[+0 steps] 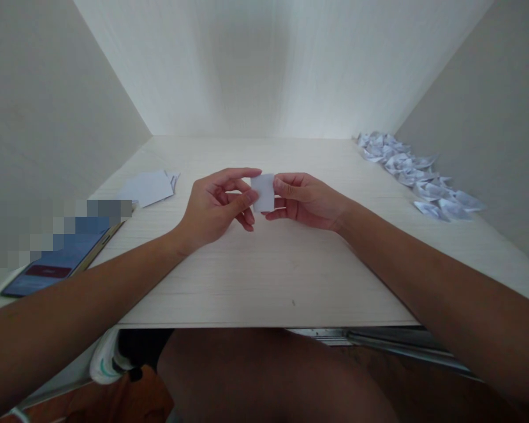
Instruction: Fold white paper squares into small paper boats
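Note:
Between my two hands, above the middle of the pale table [229, 282], is a small white piece of paper [263, 192], roughly rectangular with straight edges. My left hand [223, 202] pinches its left side, thumb on the face towards me and index finger at the top corner. On the opposite side my right hand [304, 200] grips the paper, thumb near the upper right edge and fingers behind and below. Whether the paper has folded layers, I cannot tell. The fingertips behind it are partly hidden.
Flat white sheets [147, 188] lie in a stack at the left. A phone [66, 252], partly pixelated, rests near the left wall. Many folded white paper pieces [405, 167] are heaped along the right side. Walls [255, 70] enclose the table's back and sides.

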The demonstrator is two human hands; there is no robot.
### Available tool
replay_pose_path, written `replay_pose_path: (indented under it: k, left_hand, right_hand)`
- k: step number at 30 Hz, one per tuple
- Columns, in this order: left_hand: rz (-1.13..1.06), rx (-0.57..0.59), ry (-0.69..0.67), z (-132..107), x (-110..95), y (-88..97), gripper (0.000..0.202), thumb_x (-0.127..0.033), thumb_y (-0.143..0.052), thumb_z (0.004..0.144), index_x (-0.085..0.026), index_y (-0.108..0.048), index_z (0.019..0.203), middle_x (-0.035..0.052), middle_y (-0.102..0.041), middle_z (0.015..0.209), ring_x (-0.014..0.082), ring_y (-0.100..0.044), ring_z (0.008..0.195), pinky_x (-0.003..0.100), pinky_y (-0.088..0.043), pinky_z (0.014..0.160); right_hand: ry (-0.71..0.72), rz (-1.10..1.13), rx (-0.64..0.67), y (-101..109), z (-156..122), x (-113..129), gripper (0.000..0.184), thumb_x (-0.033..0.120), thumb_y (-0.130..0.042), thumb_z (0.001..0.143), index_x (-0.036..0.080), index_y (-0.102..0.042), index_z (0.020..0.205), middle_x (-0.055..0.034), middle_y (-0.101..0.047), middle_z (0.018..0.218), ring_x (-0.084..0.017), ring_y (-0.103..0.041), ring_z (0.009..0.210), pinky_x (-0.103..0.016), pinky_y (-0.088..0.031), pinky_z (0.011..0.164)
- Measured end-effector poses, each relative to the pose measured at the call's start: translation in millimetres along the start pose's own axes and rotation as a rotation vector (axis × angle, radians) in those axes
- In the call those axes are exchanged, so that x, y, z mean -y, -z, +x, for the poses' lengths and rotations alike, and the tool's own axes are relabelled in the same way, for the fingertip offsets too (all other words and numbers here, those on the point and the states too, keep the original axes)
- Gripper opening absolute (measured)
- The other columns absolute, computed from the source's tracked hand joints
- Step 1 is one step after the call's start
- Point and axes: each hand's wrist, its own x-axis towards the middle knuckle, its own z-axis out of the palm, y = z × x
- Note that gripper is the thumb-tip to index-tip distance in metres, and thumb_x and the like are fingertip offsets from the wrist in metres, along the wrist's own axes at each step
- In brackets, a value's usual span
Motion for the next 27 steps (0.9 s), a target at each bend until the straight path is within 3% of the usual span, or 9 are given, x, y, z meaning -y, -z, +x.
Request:
replay_pose_path:
  k: [8,14,19,27]
  left_hand:
    - [0.033,-0.058,-0.031,0.1,0.4,0.4,0.039,-0.032,-0.088,0.079,-0.021,-0.082,0.116,0.0004,-0.076,0.077,0.0136,-0.07,0.051,0.028,-0.064,0.048]
    - [0.017,-0.07,0.02,2.5,2.0,1.4,0.04,-0.033,-0.091,0.075,-0.019,-0.084,0.112,0.0012,-0.079,0.075,0.0153,-0.074,0.057,0.028,-0.067,0.055]
    - [-0.008,-0.058,0.035,4.4,3.4,2.7,0.034,-0.032,-0.09,0.074,-0.016,-0.086,0.104,0.0023,-0.079,0.072,0.0169,-0.076,0.058,0.029,-0.068,0.055]
    - [0.02,-0.053,0.056,4.1,2.5,2.1,0.04,-0.038,-0.092,0.072,-0.014,-0.085,0.103,0.0038,-0.08,0.073,0.0189,-0.076,0.059,0.032,-0.069,0.055]
  right_hand:
    - [0.008,0.035,-0.037,-0.1,1.5,-0.4,0.031,0.045,-0.09,0.085,0.02,-0.073,0.091,-0.0012,-0.078,0.094,-0.014,-0.074,0.084,-0.029,-0.066,0.081]
    - [-0.082,0.035,-0.092,-2.7,1.6,1.5,0.022,0.041,-0.08,0.094,0.02,-0.074,0.095,-0.0036,-0.079,0.093,-0.015,-0.073,0.082,-0.027,-0.064,0.076]
    - [-0.07,0.036,-0.106,-0.3,2.2,-0.7,0.028,0.047,-0.08,0.094,0.019,-0.075,0.098,-0.0046,-0.079,0.094,-0.015,-0.072,0.08,-0.025,-0.063,0.071]
    - [0.03,-0.099,-0.209,-1.9,5.6,-4.9,0.014,0.028,-0.083,0.089,0.019,-0.076,0.096,-0.0003,-0.075,0.084,-0.011,-0.069,0.071,-0.02,-0.056,0.058]
